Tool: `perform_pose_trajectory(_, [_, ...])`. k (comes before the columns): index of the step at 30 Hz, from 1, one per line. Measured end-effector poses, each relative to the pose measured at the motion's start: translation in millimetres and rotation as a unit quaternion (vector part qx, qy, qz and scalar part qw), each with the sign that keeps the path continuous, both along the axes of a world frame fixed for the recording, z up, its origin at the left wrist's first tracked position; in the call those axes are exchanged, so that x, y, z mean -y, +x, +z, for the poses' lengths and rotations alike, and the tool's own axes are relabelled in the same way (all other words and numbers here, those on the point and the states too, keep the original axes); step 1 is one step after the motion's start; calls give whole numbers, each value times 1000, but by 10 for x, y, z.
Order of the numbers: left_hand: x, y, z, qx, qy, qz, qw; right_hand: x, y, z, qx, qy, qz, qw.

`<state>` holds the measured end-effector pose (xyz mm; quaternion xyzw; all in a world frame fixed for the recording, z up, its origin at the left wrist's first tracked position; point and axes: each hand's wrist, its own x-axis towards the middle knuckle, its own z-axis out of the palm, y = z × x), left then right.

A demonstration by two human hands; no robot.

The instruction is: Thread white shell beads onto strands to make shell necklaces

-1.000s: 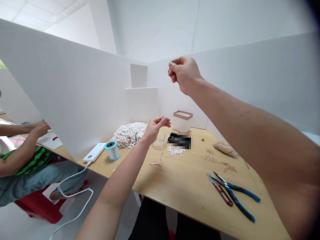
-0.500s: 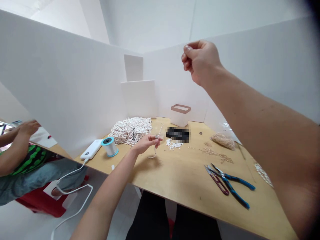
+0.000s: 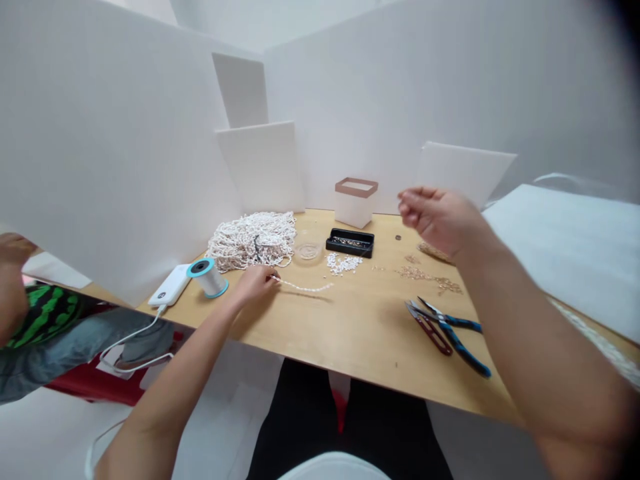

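Note:
My left hand [image 3: 254, 285] is closed over the table on a white bead strand [image 3: 305, 287], whose free end reaches out to the right just above the wood. My right hand [image 3: 443, 217] is raised over the table's right side, fingertips pinched together; whatever they hold, perhaps a fine thread, is too thin to make out. Left of my left hand stands a spool of clear line [image 3: 214, 281] with blue rims. Behind it lies a heap of white bead strands [image 3: 240, 243]. Loose white beads [image 3: 344, 264] lie in front of a black tray [image 3: 345, 252] holding small pieces.
Red-handled snips [image 3: 434, 335] and blue-handled pliers [image 3: 463, 350] lie at the right. Small gold pieces [image 3: 420, 273] are scattered behind them. A clear dish [image 3: 309, 252], a brown-rimmed white bin [image 3: 354, 212] and a cabled power bank [image 3: 170, 285] stand around. Another person's arm [image 3: 11, 293] shows at far left.
My right hand has come down and to the right, still pinched. My left hand has moved left and lower, and the bead strand now stretches sideways from it. The view has tilted down.

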<state>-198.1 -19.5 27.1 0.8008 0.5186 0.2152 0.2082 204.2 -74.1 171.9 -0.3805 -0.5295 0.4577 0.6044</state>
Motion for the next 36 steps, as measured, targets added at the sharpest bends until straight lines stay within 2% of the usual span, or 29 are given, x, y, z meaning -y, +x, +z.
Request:
perform_pose_trajectory(3, [-55,120,-70,-99,37,-43,994,-55,-50,-637,-43,-107,29,993])
perform_pose_trajectory(6, [-103,241,-20,-143,43,-53,987,-105,-136,-1155,-81,-166,21,983])
perform_pose_trajectory(8, [-137,335,87,-147,50,-56,986,-123,-172,-1400,-105,-186,-7,977])
perform_pose_trajectory(11, [-258,540,286,-99,69,-61,991,-130,-186,-1626,-121,-185,-65,973])
perform_pose_trajectory(13, [-435,728,379,-46,99,-42,993,-129,-185,-1715,-95,-184,-75,975])
perform_pose_trajectory(15, [-694,936,403,-14,113,-22,993,-127,-187,-1782,-73,-184,-74,977])
perform_pose_trajectory(17, [-993,1132,363,8,79,-16,997,-126,-191,-1837,-74,-185,-64,978])
perform_pose_trajectory(19, [-1269,1288,284,5,11,-17,1000,-127,-188,-1875,-86,-190,-46,977])
perform_pose_trajectory(22, [-1545,1431,144,-27,-35,-27,999,-133,-166,-1888,-105,-204,-33,973])
perform_pose_trajectory(25, [-1655,1492,21,-58,-50,-29,997,-145,-137,-1877,-121,-214,-43,968])
perform_pose_trajectory(29, [-1684,1529,-75,-78,-43,-24,996,-175,-127,-1897,-123,-215,-56,967])
perform_pose_trajectory(36, [-1632,1557,-52,-166,-47,-21,985,-217,-139,-1965,-118,-199,-77,970])
